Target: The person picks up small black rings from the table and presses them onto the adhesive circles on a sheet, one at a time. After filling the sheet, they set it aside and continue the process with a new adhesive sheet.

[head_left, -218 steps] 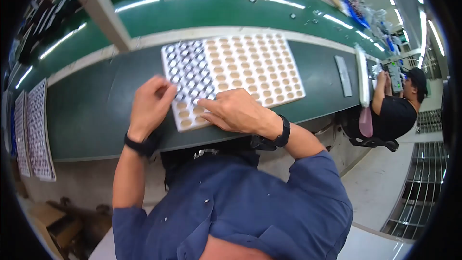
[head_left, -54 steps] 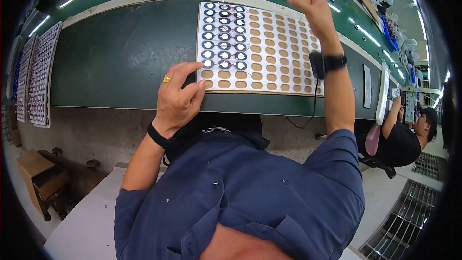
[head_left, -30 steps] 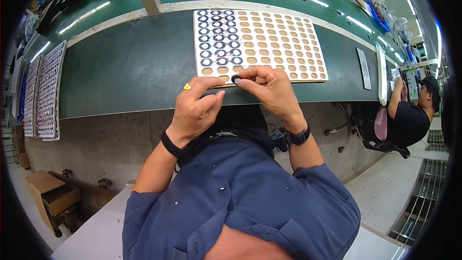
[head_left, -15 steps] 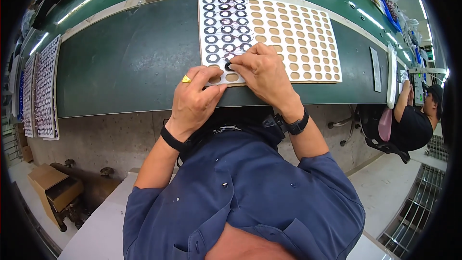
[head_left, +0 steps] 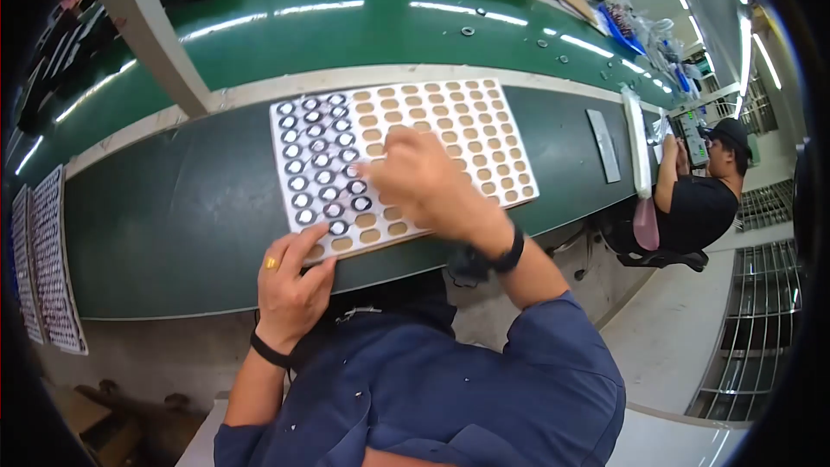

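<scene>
A white board (head_left: pixel 521 195) with rows of oval cut-outs lies on the dark green bench. Its left columns hold several black round pieces (head_left: pixel 299 183) with white centres, and thin dark wires trail among them. My left hand (head_left: pixel 292 294), with a yellow band on one finger, rests at the board's near left corner. Its fingers are apart, and a fingertip lies beside the nearest black round piece (head_left: pixel 337 227). Over the middle of the board hovers my right hand (head_left: pixel 424 180), bent and smeared by motion; whether it holds anything is hidden.
More filled boards (head_left: pixel 60 251) stand at the bench's left end. A flat grey strip (head_left: pixel 603 145) lies to the right, near a long white bar (head_left: pixel 637 143). A post (head_left: pixel 147 30) rises behind the bench. Another person (head_left: pixel 699 212) sits at the far right.
My right hand has come away from the near black round piece and lifted over the board. My left hand stays by the near left corner. The whole view has shifted and turned.
</scene>
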`<state>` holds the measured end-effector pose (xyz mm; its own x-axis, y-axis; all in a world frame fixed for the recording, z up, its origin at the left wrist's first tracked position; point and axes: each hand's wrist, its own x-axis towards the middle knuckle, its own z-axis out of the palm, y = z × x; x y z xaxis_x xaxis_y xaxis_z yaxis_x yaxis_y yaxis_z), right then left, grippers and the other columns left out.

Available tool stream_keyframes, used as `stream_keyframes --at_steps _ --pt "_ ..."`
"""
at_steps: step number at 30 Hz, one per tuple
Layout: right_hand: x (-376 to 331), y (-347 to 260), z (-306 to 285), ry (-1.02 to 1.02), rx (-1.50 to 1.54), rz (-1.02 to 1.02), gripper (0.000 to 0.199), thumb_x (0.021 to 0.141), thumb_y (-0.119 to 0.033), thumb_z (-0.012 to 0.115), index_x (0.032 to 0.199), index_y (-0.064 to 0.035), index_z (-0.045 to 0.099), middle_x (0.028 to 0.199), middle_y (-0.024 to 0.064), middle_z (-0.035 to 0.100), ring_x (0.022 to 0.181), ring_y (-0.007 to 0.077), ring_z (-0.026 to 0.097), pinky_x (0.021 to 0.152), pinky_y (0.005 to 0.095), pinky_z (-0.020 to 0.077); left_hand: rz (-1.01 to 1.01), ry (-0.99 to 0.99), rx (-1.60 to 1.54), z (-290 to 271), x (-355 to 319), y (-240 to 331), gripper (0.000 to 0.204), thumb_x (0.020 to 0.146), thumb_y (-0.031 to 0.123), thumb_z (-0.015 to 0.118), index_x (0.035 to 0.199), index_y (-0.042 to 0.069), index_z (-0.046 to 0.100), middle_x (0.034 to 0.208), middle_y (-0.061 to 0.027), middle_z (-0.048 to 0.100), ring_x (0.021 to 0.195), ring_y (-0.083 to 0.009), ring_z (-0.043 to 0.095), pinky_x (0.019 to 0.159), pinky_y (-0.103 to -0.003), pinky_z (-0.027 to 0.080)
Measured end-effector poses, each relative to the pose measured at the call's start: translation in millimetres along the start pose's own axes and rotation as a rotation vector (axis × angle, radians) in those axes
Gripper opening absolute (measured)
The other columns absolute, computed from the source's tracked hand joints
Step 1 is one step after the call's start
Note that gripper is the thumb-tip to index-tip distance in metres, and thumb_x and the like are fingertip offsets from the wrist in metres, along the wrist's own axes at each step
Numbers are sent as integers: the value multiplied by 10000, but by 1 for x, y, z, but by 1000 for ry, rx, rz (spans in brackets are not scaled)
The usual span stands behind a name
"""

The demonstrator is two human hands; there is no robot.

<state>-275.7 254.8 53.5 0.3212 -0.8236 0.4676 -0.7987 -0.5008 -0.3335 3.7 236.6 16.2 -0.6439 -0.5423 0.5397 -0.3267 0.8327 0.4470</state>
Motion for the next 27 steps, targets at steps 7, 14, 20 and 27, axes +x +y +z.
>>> stream_keyframes --at_steps 7,14,20,27 --pt "41 261 -62 23 -504 488 343 981 -94 586 1304 -57 696 1050 244 747 957 476 684 866 544 543 -23 71 -53 0 2 1 276 768 -26 813 659 3 561 1217 -162 714 1041 -372 673 858 -434 553" --pt "22 348 -68 -22 -465 571 270 986 -205 643 1168 -48 765 1067 255 751 977 450 717 875 493 563 -54 120 -61 2 1 -2 276 764 -34 807 659 1 555 1187 -164 718 1023 -371 683 816 -433 559" --pt "22 294 -60 230 43 810 226 945 -227 776 1037 -22 805 895 135 785 844 244 742 773 362 579 -71 104 -73 -6 -1 0 306 779 -43 804 654 -11 527 1184 -180 721 1018 -364 691 820 -416 576" --pt "14 29 -21 -193 1132 785 193 1017 -164 710 1081 18 723 898 44 730 819 109 667 779 249 543 -348 203 -576 -29 9 19 347 862 -65 806 661 -54 524 1236 -207 731 1021 -302 707 843 -370 599"
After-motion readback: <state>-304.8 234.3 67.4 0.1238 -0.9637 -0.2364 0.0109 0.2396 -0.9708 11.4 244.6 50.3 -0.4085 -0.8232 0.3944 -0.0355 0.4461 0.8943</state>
